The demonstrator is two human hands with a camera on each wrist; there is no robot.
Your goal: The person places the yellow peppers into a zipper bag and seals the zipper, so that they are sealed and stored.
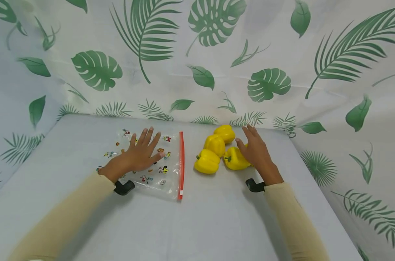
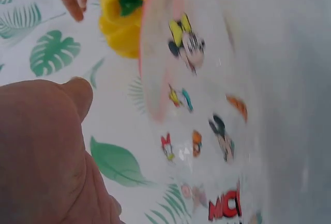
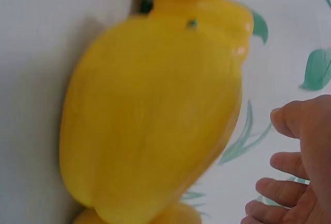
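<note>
A clear zip bag [image 1: 166, 183] printed with small cartoon figures lies flat, its red zip edge on the right. Over it the left hand [image 1: 135, 156] is spread, fingers straight; whether it touches the plastic I cannot tell. Several yellow bell peppers [image 1: 207, 161] sit grouped right of the bag. The right hand [image 1: 257, 152] is at the rightmost pepper [image 1: 235, 158], fingers extended and not curled round it. In the right wrist view a large pepper [image 3: 150, 115] fills the middle, with the right hand [image 3: 305, 167] apart from it. The left wrist view has the left hand [image 2: 46, 151] beside the bag [image 2: 201, 115].
A pale cloth-covered table [image 1: 197, 228] extends in front of the bag and peppers. Behind and at both sides hangs a white sheet [image 1: 171, 83] with green leaf prints. Black wrist cameras are strapped at the left wrist [image 1: 124, 187] and right wrist [image 1: 254, 185].
</note>
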